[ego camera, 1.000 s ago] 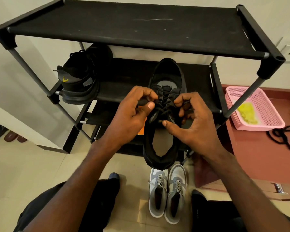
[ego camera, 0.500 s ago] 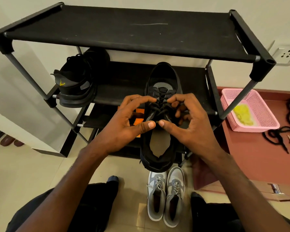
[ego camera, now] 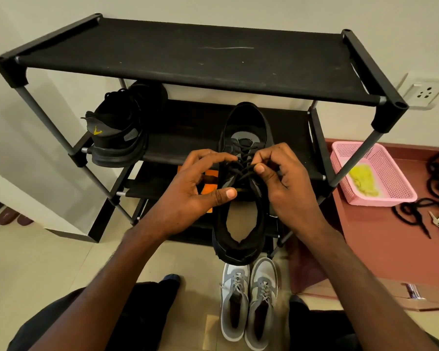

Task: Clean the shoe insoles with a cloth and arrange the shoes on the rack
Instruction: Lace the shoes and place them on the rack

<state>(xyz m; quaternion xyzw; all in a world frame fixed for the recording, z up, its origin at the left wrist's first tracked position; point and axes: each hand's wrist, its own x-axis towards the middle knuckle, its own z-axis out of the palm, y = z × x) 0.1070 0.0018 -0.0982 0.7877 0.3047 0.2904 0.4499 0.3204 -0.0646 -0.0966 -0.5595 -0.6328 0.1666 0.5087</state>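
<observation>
A black shoe [ego camera: 241, 198] is held in front of the rack [ego camera: 178, 59], above the gray pair [ego camera: 249, 300] on the floor. Its thin laces [ego camera: 241, 165] are pinched by the curled fingers of the left hand [ego camera: 188, 196] and the right hand [ego camera: 287, 181]. The laces should be pulled evenly, so the soft padded collar is not twisted. The rack shelves are of matte fabric.
</observation>
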